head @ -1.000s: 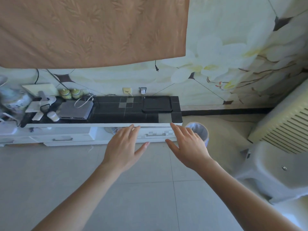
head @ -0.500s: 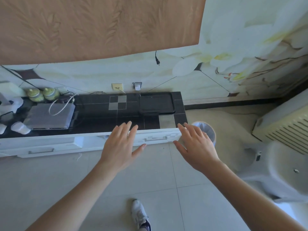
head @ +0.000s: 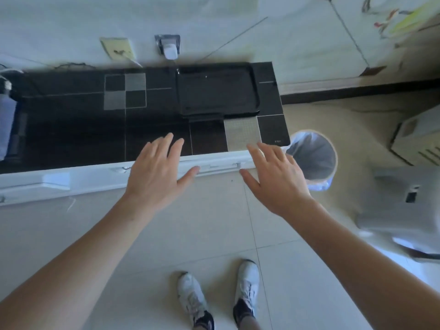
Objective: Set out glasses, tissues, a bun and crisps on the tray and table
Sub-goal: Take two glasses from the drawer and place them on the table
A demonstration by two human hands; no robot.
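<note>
A black rectangular tray (head: 217, 91) lies flat and bare on the dark tiled top (head: 78, 129) of a low white cabinet, near its right end against the wall. My left hand (head: 157, 173) hovers palm down over the cabinet's front edge, fingers spread, holding nothing. My right hand (head: 277, 177) is stretched out the same way to the right, just short of the tray and beside the cabinet's corner. No glasses, tissues, bun or crisps are in view.
A round waste bin (head: 314, 158) with a white liner stands on the floor right of the cabinet. A pale plastic stool (head: 402, 210) is at the right. A grey device (head: 7, 125) lies at the cabinet's left end. Wall sockets (head: 117, 47) sit above it. My white shoes (head: 194, 298) are below.
The view has tilted down and closed in on the cabinet; the curtain and left-end clutter have left the frame. Both hands have reached forward to the cabinet's front edge.
</note>
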